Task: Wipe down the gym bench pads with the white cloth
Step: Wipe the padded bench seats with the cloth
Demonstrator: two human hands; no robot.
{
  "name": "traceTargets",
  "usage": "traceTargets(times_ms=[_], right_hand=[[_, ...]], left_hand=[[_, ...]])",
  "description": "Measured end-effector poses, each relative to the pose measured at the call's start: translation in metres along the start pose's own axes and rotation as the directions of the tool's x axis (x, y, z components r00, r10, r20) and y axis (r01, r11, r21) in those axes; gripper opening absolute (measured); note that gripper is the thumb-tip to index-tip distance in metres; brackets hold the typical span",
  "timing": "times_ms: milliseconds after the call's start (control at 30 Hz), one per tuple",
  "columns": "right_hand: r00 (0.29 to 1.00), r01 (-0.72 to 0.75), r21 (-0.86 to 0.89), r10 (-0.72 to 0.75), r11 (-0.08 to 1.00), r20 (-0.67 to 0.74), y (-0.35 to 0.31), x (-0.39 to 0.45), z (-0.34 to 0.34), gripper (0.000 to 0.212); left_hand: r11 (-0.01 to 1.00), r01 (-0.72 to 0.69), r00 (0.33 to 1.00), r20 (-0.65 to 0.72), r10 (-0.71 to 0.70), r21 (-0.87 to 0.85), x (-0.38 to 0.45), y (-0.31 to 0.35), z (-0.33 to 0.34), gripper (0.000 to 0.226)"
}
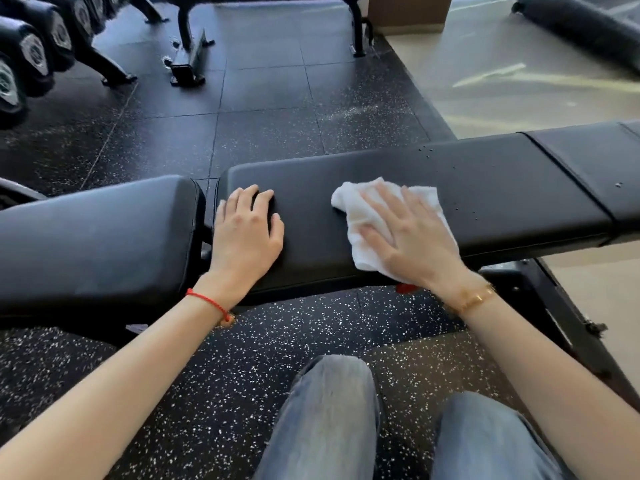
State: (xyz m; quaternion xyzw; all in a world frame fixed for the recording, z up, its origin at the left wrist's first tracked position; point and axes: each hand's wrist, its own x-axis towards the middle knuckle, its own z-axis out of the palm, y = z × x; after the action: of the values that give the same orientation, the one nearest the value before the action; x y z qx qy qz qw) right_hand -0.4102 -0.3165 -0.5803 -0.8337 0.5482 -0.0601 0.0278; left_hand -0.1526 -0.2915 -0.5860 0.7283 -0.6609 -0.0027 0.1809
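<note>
Right hand: flat, fingers spread, pressing white cloth on long pad
Left hand: released, bracing pad's 9 o'clock end
Remaining: droplets toward 2 o'clock; seat pad apparently unwiped

cloth partly under right hand.

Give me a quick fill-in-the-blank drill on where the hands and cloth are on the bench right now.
1. The right hand presses the white cloth flat against the long ____ pad.
2. The left hand rests on that same pad and holds ____.
3. The left wrist wears a ____ string bracelet.
4. Small ____ dot the pad to the right of the cloth.

Missing words: black; nothing; red; droplets
</note>
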Motion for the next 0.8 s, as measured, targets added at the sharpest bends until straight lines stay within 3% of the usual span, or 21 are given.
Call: traceTargets(times_ms=[133,300,467,600,700,800], right_hand=[[0.999,-0.034,0.005,0.034,0.999,-0.037,0.058,-0.021,-0.009,0.066],[0.987,-0.156,-0.015,0.157,0.988,0.032,0.105,0.06,-0.022,0.06],[0.978,0.193,-0.193,-0.204,0.962,-0.036,0.046,0.086,-0.022,0.044],[0.93,0.368,-0.06,-0.366,0.928,0.039,0.071,0.034,-0.011,0.061],[0.945,0.328,-0.001,-0.328,0.945,0.013,0.116,0.022,-0.015,0.064],[0.987,0.15,-0.005,-0.149,0.989,0.057,0.13,0.061,-0.013,0.062]], left_hand=[[0.987,0.119,0.993,0.012,-0.118,-0.105,0.005,0.029,0.008,0.045],[0.981,0.19,0.982,-0.02,-0.19,-0.033,0.003,0.058,0.025,0.049],[0.979,0.206,0.975,-0.083,-0.205,-0.003,0.003,0.058,0.026,0.047],[0.977,0.212,0.971,-0.111,-0.212,-0.017,0.002,0.061,0.023,0.045],[0.979,0.204,0.971,-0.123,-0.205,-0.018,0.002,0.061,0.022,0.045],[0.98,0.2,0.97,-0.139,-0.2,-0.012,0.003,0.062,0.021,0.044]])
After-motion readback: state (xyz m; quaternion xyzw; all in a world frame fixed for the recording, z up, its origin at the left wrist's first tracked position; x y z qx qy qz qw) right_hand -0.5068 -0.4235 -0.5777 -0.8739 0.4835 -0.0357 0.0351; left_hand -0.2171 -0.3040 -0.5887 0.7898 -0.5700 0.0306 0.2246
